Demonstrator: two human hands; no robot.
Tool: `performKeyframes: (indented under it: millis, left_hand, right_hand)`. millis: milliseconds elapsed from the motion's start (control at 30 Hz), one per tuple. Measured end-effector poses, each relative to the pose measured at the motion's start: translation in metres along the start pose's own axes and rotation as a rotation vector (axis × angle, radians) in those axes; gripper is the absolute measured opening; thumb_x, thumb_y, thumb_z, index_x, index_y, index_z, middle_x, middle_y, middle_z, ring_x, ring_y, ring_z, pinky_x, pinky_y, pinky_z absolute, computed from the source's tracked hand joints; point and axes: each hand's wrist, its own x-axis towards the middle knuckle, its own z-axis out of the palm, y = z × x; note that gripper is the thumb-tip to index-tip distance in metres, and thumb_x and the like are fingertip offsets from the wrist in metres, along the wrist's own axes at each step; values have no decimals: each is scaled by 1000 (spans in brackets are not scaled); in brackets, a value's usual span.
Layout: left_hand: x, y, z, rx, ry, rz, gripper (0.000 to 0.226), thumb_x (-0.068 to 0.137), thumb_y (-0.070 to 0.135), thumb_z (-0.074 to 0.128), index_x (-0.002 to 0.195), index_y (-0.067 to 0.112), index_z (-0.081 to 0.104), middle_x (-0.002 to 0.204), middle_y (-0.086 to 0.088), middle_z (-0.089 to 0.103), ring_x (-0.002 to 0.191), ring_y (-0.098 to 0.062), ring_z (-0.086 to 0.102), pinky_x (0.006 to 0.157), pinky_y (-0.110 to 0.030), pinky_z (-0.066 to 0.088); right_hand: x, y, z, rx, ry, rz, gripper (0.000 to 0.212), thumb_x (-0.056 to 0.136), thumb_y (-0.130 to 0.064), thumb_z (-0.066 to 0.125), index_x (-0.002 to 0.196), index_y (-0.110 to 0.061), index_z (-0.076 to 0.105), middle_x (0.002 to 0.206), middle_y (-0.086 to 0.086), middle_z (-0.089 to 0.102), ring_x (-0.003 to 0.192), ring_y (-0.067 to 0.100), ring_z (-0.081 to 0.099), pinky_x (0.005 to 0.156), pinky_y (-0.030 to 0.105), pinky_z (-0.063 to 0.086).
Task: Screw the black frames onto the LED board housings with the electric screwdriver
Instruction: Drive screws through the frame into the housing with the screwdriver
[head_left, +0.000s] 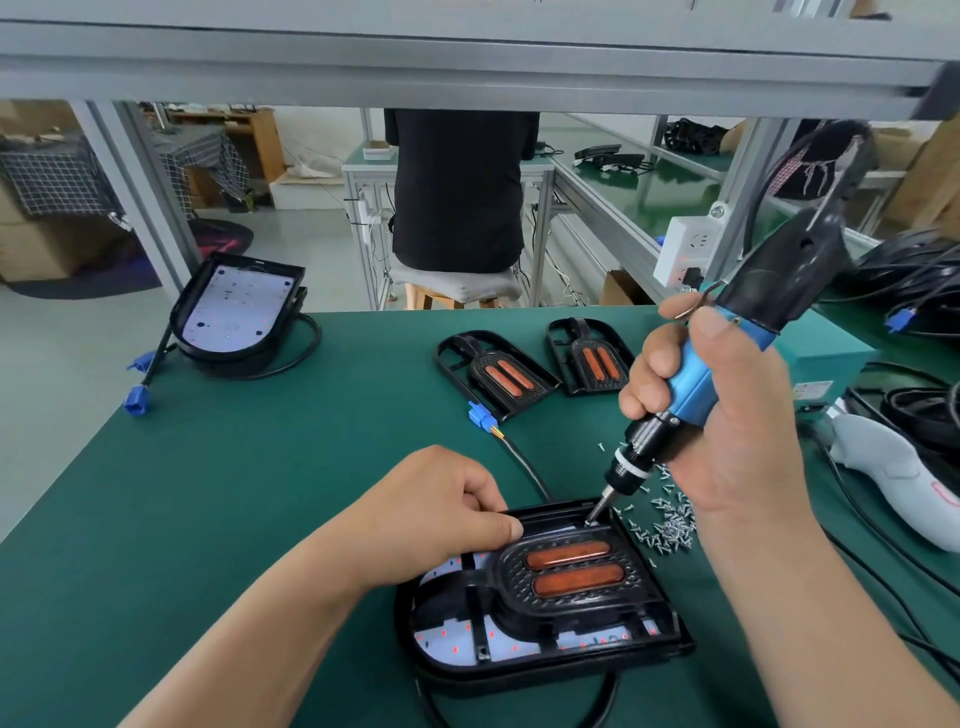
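Black frame | R hand grips screwdriver | L hand pinches frame edge | screws beside

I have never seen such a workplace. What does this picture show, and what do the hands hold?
No machine here: a person works with bare hands. The picture comes from a camera worn on the head, looking down. The right hand grips a blue and black electric screwdriver, its tip on a black plastic frame with two orange lenses, which sits in a black LED board housing. The left hand holds that frame's edge. On the green table mat lie small silver screws, two spare black frames and another housing with its white board uncovered.
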Motion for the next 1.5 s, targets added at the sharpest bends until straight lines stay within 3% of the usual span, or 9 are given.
performKeyframes:
  millis: [233, 533, 700, 867, 1033, 1167, 1267, 1367, 1500]
  left_hand:
    - [0, -8, 6, -38, 28, 23, 19, 87, 36, 82, 78, 21, 74, 49, 12, 57, 46, -6, 37, 48, -18, 33]
    - [0, -9, 7, -51, 31, 19, 19, 87, 35, 83, 77, 21, 75, 52, 11, 61, 46, -6, 40, 50, -21, 36]
    - [0, -8, 7, -50, 30, 19, 20, 87, 34, 83, 75, 21, 74, 51, 12, 61, 44, -3, 41, 48, -17, 34]
    - [0, -7, 7, -41, 23, 28, 21, 89, 32, 81, 74, 20, 73, 52, 11, 63, 43, -3, 40, 48, -16, 34]
    - [-1, -7, 4, -5, -24, 49, 20, 91, 36, 80, 81, 19, 75, 62, 7, 72, 46, -4, 44, 49, -17, 38]
    - [0, -9, -2, -25, -16, 73, 25, 96, 44, 76, 90, 19, 79, 71, 19, 70, 62, 2, 57, 61, -12, 44]
    - [5, -13, -8, -424, 108, -84, 30, 98, 42, 63, 100, 14, 73, 68, 13, 48, 56, -7, 38, 50, -18, 31]
    - [7, -16, -15, -921, 66, -232, 20, 104, 13, 52, 114, 2, 66, 79, -2, 53, 59, -11, 38, 47, -20, 27]
    - [9, -17, -13, -1025, 40, -258, 21, 108, 2, 45, 119, -5, 63, 79, -5, 57, 58, -10, 37, 44, -17, 28]
  right_hand:
    - [-1, 1, 5, -54, -51, 36, 16, 97, -31, 67, 107, -19, 64, 76, 1, 53, 55, 17, 50, 56, 32, 47]
    - [6, 0, 16, -122, -116, 82, 14, 93, -25, 67, 85, -22, 55, 74, 0, 52, 52, 17, 47, 53, 30, 45]
    - [8, 2, 15, -72, -227, 119, 6, 91, -23, 67, 94, -23, 62, 74, 1, 50, 52, 17, 47, 53, 31, 45]
    - [6, 3, 7, 2, -298, 91, 18, 89, -18, 60, 107, -19, 65, 71, -1, 50, 49, 15, 47, 54, 29, 45]
    - [4, -2, -4, 157, -116, -2, 17, 91, -23, 55, 106, -20, 62, 72, -6, 49, 52, 9, 45, 55, 26, 43]
    - [4, -4, -8, 266, 78, -58, 13, 100, -26, 48, 105, -21, 59, 77, -7, 47, 59, 8, 42, 61, 24, 43]
    - [2, 2, -6, 292, 213, -38, 10, 102, -26, 49, 102, -21, 57, 78, -6, 47, 61, 9, 43, 63, 24, 43]
    - [0, 10, 1, 314, 284, -7, 8, 101, -25, 54, 103, -18, 56, 78, -4, 46, 62, 10, 43, 63, 25, 45]
    - [-4, 18, 8, 326, 298, 29, 7, 101, -24, 56, 103, -17, 57, 78, -3, 47, 62, 11, 44, 63, 26, 48]
